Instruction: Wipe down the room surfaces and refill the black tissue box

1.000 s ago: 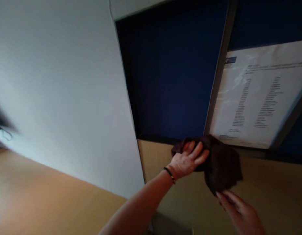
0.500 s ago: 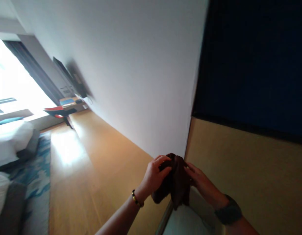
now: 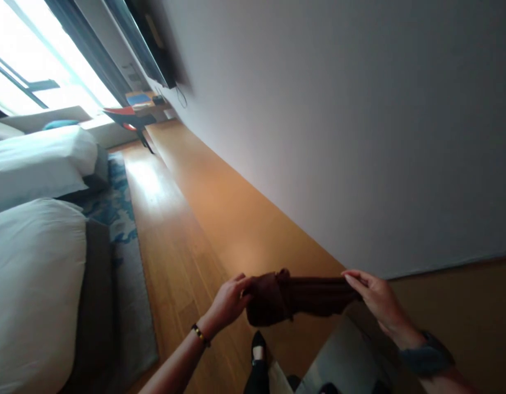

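Note:
A dark reddish-brown cloth point(image 3: 318, 295) is stretched sideways between my two hands, low in the view. Its left part looks folded or bunched, while the right part runs in long creases. My left hand point(image 3: 229, 302), with a beaded bracelet at the wrist, is closed on the bunched end. The far end is pinched between thumb and fingers of my right hand point(image 3: 378, 300), which has a dark band on the wrist. Exactly what kind of cloth item it is, I cannot make out.
Two beds with white covers point(image 3: 35, 279) stand at the left by a blue-grey rug point(image 3: 132, 284). A long wooden ledge point(image 3: 228, 208) runs along the grey wall point(image 3: 318, 120) under a mounted television point(image 3: 150, 44). A chair point(image 3: 130, 120) stands near the window. My shoe point(image 3: 258, 340) shows below.
My hands have moved apart, drawing the crumpled cloth out lengthwise. The view has turned left and down, so the dark panel at the right is gone and the beds show more.

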Tool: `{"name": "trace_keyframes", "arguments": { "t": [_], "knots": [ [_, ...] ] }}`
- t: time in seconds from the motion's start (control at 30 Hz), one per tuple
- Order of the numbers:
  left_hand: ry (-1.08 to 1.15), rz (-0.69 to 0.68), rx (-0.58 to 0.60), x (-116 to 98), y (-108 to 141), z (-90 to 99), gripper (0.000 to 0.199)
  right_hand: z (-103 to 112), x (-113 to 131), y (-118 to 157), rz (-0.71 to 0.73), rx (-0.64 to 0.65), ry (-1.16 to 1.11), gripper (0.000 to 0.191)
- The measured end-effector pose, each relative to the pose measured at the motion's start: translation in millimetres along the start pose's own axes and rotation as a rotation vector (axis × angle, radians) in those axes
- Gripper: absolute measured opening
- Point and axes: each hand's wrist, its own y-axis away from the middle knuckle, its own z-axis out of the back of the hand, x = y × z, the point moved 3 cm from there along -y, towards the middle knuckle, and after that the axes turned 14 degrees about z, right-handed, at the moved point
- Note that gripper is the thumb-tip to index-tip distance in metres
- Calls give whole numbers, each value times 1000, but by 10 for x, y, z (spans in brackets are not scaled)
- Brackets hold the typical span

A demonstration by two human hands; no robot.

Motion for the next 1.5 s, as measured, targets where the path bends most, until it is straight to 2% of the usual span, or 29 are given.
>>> {"name": "trace_keyframes", "arguments": {
  "t": [0.07,0.1,0.13,0.2,0.3,0.37,0.47,0.57,0.63,0.7,0.73,0.8,0.87,0.93,1.0,1.07,1.1,1.17,1.23,1.27,1.33,1.4,1.47,1.5],
  "knots": [
    [-11,-62,-117,301,-180,291,19,-210,-31,-317,20,-72,64,53],
    [-34,-96,-159,415,-227,345,23,-293,-86,-446,28,-99,97,52],
    [-71,-119,-175,511,-244,326,26,-356,-172,-547,51,-125,164,51],
    [-166,-128,-92,668,-194,86,25,-431,-436,-655,126,-160,411,49],
    [-263,-99,225,830,-50,-536,18,-502,-1040,-644,232,-115,744,52],
    [-278,-106,328,853,-98,-925,14,-594,-1491,-622,297,-41,819,58],
    [-291,-228,258,746,-563,-1482,20,-918,-2092,-661,438,119,874,56],
    [-335,-469,213,635,-1167,-2271,37,-1374,-2654,-614,547,283,872,46],
    [-383,-495,222,704,-1380,-2923,55,-1602,-3071,-380,584,341,893,47],
    [-423,-448,230,888,-1331,-3558,66,-1706,-3533,37,610,372,929,52],
    [-437,-462,228,998,-1220,-3834,66,-1704,-3757,281,642,337,1001,56],
    [-465,-609,204,1194,-945,-4248,60,-1644,-4155,743,772,297,1072,55],
    [-498,-810,146,1293,-806,-4463,47,-1506,-4433,1024,987,228,1045,43],
    [-507,-977,127,1220,-966,-4538,41,-1311,-4622,996,1126,254,1026,33],
    [-480,-1058,177,966,-1445,-4550,43,-1071,-4740,631,1090,306,1061,31],
    [-447,-1029,222,624,-2140,-4534,44,-837,-4785,16,897,258,1138,38],
    [-439,-965,214,471,-2523,-4511,44,-775,-4787,-335,783,264,1158,44],
    [-425,-834,175,302,-3242,-4405,45,-827,-4719,-1045,608,244,1159,49],
    [-417,-730,121,396,-3806,-4183,45,-1175,-4569,-1697,492,222,1104,51],
    [-417,-675,88,549,-4012,-4021,45,-1449,-4467,-1982,440,199,1063,53],
    [-429,-524,5,1020,-4248,-3613,46,-2162,-4204,-2419,464,213,1019,54],
    [-458,-329,-93,1585,-4195,-3189,46,-2905,-3911,-2605,528,282,959,53],
    [-495,-169,-161,2086,-3806,-2931,46,-3452,-3672,-2448,579,360,899,55],
    [-512,-124,-170,2277,-3498,-2918,47,-3597,-3607,-2232,584,387,879,56]
  ]
}}
